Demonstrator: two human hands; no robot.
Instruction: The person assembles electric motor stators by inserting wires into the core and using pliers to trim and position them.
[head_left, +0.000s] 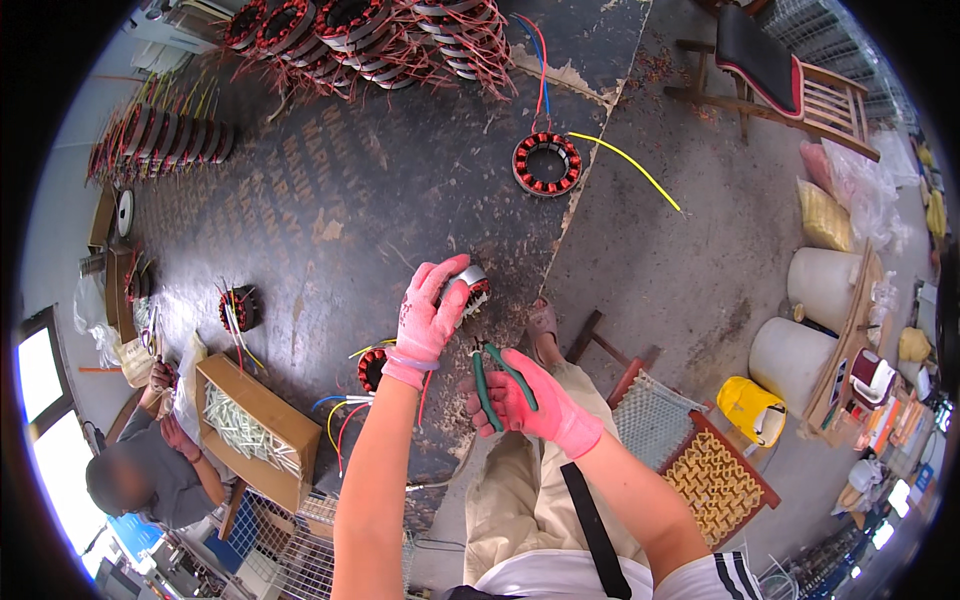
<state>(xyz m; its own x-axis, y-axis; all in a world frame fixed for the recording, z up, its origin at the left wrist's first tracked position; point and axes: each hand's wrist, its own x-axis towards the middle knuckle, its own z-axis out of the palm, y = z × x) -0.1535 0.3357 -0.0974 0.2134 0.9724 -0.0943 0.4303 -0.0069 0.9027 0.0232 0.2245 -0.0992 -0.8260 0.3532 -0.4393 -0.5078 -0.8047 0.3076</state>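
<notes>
My left hand [428, 312], in a pink glove, is closed around a small ring-shaped motor stator [474, 279] with a silvery rim. Its fingers cover much of the stator, which is over the dark table near its edge. Closer to my body, my right hand [540, 402], gloved in pink, grips green-handled pliers [481, 388]. The handles are spread apart and the small jaws point up toward the stator, apart from it. Beside my left wrist lies another stator [371, 369] with blue, white, yellow and red leads, partly behind the arm.
A copper-wound stator [521, 166] with long leads lies at the table's far edge. Stacked stators [350, 30] fill the back. At left are another stator [240, 308] and a cardboard box [238, 462] of white tubes. A co-worker [165, 480] sits beyond it. A woven stool [710, 480] stands right.
</notes>
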